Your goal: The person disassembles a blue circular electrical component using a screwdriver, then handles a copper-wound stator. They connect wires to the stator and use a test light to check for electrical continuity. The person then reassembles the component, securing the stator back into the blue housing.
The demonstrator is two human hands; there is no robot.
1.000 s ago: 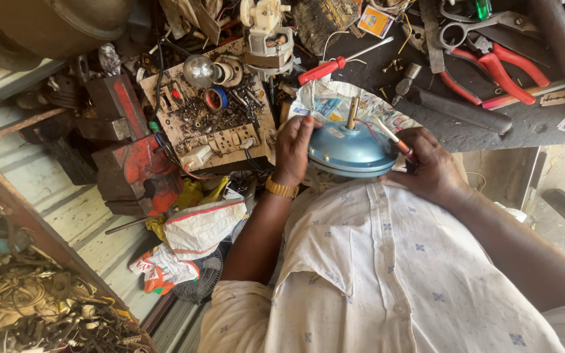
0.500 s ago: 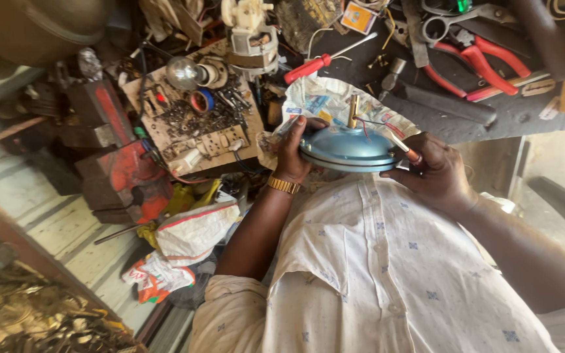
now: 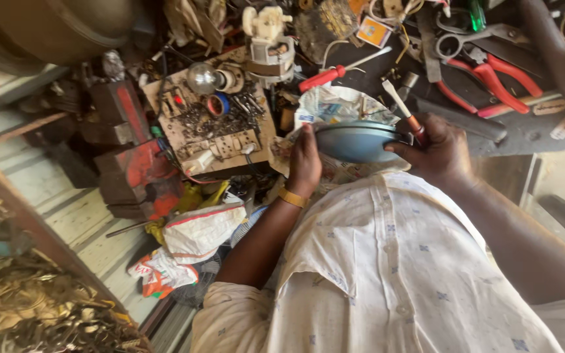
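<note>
I hold a round blue dome-shaped metal cover (image 3: 354,140) in front of my chest, seen almost edge-on. My left hand (image 3: 303,163), with a gold bracelet on its wrist, grips the cover's left rim. My right hand (image 3: 436,151) pinches the right rim and also holds a small brush (image 3: 403,108) with a red handle and pale bristles that point up and left. Crumpled printed paper (image 3: 325,104) lies just behind the cover. My white patterned shirt fills the lower part of the view.
The workbench is cluttered. A wooden board (image 3: 217,127) carries screws and small parts, with a light bulb (image 3: 202,78) beside it. There are red-handled pliers (image 3: 492,82), scissors (image 3: 456,42), a red screwdriver (image 3: 325,77), a red metal block (image 3: 138,170) and a white bag (image 3: 201,229).
The blue cover has tipped from showing its domed top to nearly edge-on. My right hand with the brush has shifted up along the right rim. The view has swung slightly.
</note>
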